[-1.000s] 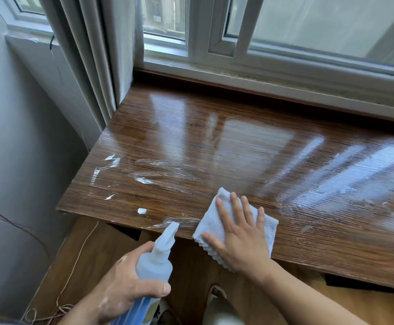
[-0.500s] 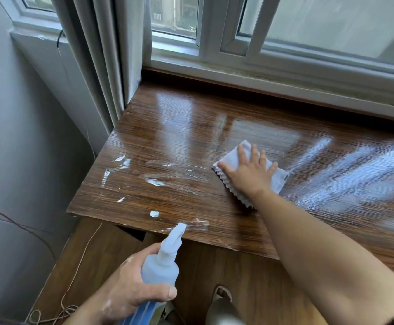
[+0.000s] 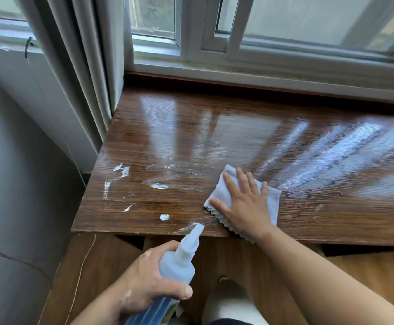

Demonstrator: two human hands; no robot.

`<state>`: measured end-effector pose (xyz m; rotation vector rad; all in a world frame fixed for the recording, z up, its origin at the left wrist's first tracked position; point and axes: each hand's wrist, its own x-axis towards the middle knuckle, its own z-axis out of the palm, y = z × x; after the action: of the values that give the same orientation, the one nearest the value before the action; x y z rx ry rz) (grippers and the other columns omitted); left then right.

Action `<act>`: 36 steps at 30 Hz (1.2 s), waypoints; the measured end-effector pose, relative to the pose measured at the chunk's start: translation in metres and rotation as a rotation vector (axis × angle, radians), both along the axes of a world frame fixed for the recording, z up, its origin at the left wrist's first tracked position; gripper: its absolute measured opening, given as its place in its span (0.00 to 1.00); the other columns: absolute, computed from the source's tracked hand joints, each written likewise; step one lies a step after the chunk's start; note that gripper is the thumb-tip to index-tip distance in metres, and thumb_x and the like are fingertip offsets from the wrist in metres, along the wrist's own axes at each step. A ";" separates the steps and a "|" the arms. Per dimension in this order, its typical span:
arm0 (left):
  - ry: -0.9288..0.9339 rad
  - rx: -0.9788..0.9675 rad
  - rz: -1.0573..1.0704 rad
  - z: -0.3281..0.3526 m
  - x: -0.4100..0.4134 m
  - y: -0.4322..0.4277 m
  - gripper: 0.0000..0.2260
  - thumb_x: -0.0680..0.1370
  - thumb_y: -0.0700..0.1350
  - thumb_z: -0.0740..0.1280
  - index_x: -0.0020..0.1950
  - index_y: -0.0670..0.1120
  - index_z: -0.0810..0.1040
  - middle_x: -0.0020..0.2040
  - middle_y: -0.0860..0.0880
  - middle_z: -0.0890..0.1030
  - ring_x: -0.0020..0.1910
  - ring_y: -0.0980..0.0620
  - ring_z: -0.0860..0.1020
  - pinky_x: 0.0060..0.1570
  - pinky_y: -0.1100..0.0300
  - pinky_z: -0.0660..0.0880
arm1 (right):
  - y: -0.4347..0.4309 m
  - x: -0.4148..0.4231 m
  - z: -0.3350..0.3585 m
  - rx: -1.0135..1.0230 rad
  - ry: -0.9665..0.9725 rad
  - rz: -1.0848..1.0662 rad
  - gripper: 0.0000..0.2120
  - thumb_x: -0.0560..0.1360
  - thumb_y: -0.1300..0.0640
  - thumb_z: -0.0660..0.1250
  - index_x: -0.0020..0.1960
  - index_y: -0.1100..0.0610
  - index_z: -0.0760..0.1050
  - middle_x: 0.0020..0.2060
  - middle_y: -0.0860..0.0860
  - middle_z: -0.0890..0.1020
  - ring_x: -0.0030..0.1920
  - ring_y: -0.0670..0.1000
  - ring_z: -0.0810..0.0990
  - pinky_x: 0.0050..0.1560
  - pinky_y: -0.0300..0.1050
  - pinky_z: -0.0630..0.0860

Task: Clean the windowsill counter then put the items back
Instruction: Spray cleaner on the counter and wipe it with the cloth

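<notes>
The glossy brown wooden windowsill counter [image 3: 250, 137] fills the middle of the view, wet and streaked on its right side. White smears [image 3: 158, 186] mark its left front part. My right hand [image 3: 243, 202] presses flat with straight, spread fingers on a folded light-grey cloth [image 3: 271, 198] near the counter's front edge. Below the edge, my left hand [image 3: 144, 287] grips a pale blue spray bottle [image 3: 179, 266]; its white nozzle points up toward the counter's front edge.
A white window frame [image 3: 214, 66] runs along the back of the counter. Grey curtains [image 3: 78, 66] hang at its left end beside a grey wall [image 3: 8, 184]. Wooden floor [image 3: 92, 266] and a thin cord [image 3: 81, 273] lie below.
My right hand has drawn the cloth from the counter's middle back toward the front edge, after pushing it away from the edge before. The bottle in my left hand has barely moved.
</notes>
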<state>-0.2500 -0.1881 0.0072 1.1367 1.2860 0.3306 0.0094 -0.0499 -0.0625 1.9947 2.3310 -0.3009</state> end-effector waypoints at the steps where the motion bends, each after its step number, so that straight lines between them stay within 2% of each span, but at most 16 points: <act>1: 0.003 0.001 -0.013 0.000 -0.003 -0.001 0.29 0.60 0.55 0.80 0.60 0.59 0.80 0.51 0.43 0.84 0.50 0.42 0.81 0.59 0.42 0.77 | -0.002 -0.001 0.000 0.000 -0.002 -0.011 0.43 0.72 0.19 0.39 0.81 0.39 0.42 0.83 0.48 0.42 0.82 0.54 0.39 0.77 0.68 0.39; 6: 0.011 -0.025 0.024 -0.003 -0.026 -0.006 0.32 0.60 0.56 0.81 0.63 0.65 0.79 0.54 0.45 0.84 0.53 0.43 0.82 0.59 0.44 0.78 | -0.024 -0.021 0.005 -0.018 -0.005 -0.056 0.43 0.73 0.20 0.39 0.82 0.40 0.40 0.82 0.49 0.40 0.81 0.56 0.37 0.77 0.69 0.36; 8: 0.023 -0.061 0.022 -0.006 -0.032 -0.006 0.31 0.60 0.55 0.82 0.62 0.65 0.80 0.55 0.47 0.84 0.54 0.45 0.82 0.59 0.45 0.79 | -0.038 -0.032 0.003 -0.026 -0.006 -0.045 0.43 0.73 0.20 0.39 0.82 0.41 0.39 0.82 0.50 0.39 0.81 0.57 0.35 0.76 0.69 0.36; 11: 0.020 -0.099 0.023 -0.007 -0.035 -0.004 0.30 0.61 0.53 0.82 0.62 0.64 0.81 0.53 0.46 0.83 0.53 0.43 0.82 0.57 0.46 0.80 | -0.050 -0.045 0.000 -0.001 0.010 -0.054 0.44 0.73 0.20 0.40 0.82 0.42 0.42 0.82 0.51 0.40 0.81 0.58 0.37 0.76 0.70 0.36; 14: 0.001 -0.117 0.060 -0.006 -0.037 0.001 0.30 0.61 0.54 0.81 0.61 0.70 0.79 0.54 0.47 0.84 0.53 0.46 0.83 0.58 0.48 0.81 | -0.052 -0.053 0.000 -0.025 0.015 -0.065 0.44 0.73 0.20 0.41 0.82 0.42 0.40 0.82 0.52 0.39 0.81 0.58 0.35 0.75 0.69 0.33; 17: -0.022 -0.132 0.068 -0.004 -0.039 0.012 0.31 0.62 0.55 0.82 0.61 0.71 0.77 0.55 0.47 0.85 0.54 0.46 0.84 0.61 0.45 0.81 | -0.050 -0.056 0.004 -0.020 0.035 -0.032 0.44 0.73 0.20 0.40 0.82 0.42 0.41 0.82 0.51 0.40 0.81 0.58 0.37 0.75 0.70 0.35; 19: -0.002 -0.103 0.093 -0.002 -0.037 0.023 0.30 0.62 0.56 0.81 0.62 0.70 0.77 0.55 0.46 0.85 0.53 0.46 0.84 0.61 0.43 0.80 | -0.028 -0.053 0.008 -0.003 0.029 -0.013 0.43 0.73 0.20 0.40 0.82 0.41 0.43 0.83 0.51 0.42 0.82 0.58 0.39 0.76 0.69 0.37; 22: 0.031 -0.044 0.128 0.004 -0.031 0.040 0.29 0.61 0.59 0.80 0.60 0.68 0.78 0.54 0.46 0.85 0.51 0.48 0.84 0.60 0.44 0.79 | 0.050 -0.039 0.008 -0.028 0.021 -0.073 0.43 0.73 0.20 0.41 0.81 0.41 0.44 0.83 0.50 0.43 0.81 0.57 0.41 0.76 0.70 0.38; 26: 0.005 -0.023 0.183 0.010 -0.020 0.057 0.27 0.60 0.59 0.79 0.58 0.65 0.79 0.51 0.45 0.85 0.51 0.43 0.84 0.61 0.40 0.78 | 0.161 -0.011 0.012 -0.093 0.038 -0.163 0.47 0.70 0.18 0.42 0.82 0.42 0.45 0.83 0.50 0.43 0.81 0.58 0.41 0.75 0.72 0.39; 29: -0.048 -0.026 0.227 0.015 -0.013 0.063 0.28 0.59 0.58 0.80 0.58 0.67 0.80 0.51 0.44 0.86 0.52 0.41 0.84 0.61 0.40 0.78 | 0.187 -0.006 0.014 -0.119 0.031 -0.158 0.45 0.72 0.19 0.43 0.82 0.41 0.45 0.83 0.50 0.42 0.81 0.58 0.40 0.75 0.72 0.38; 32: -0.121 -0.049 0.276 0.023 -0.008 0.068 0.28 0.58 0.55 0.81 0.58 0.66 0.81 0.50 0.41 0.86 0.52 0.37 0.83 0.61 0.41 0.78 | 0.157 -0.014 0.010 -0.061 0.027 -0.053 0.39 0.76 0.23 0.44 0.82 0.41 0.48 0.83 0.49 0.45 0.82 0.58 0.42 0.75 0.72 0.40; 36: -0.165 -0.046 0.325 0.029 -0.003 0.077 0.27 0.59 0.52 0.82 0.57 0.61 0.83 0.49 0.36 0.85 0.47 0.41 0.83 0.60 0.38 0.77 | 0.056 -0.026 -0.002 0.030 0.045 0.284 0.35 0.78 0.27 0.46 0.81 0.41 0.54 0.82 0.49 0.51 0.82 0.59 0.48 0.76 0.72 0.45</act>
<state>-0.2528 -0.1109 0.0366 0.8411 1.3233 0.6193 -0.0168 0.0059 -0.0647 1.6516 2.6169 -0.2976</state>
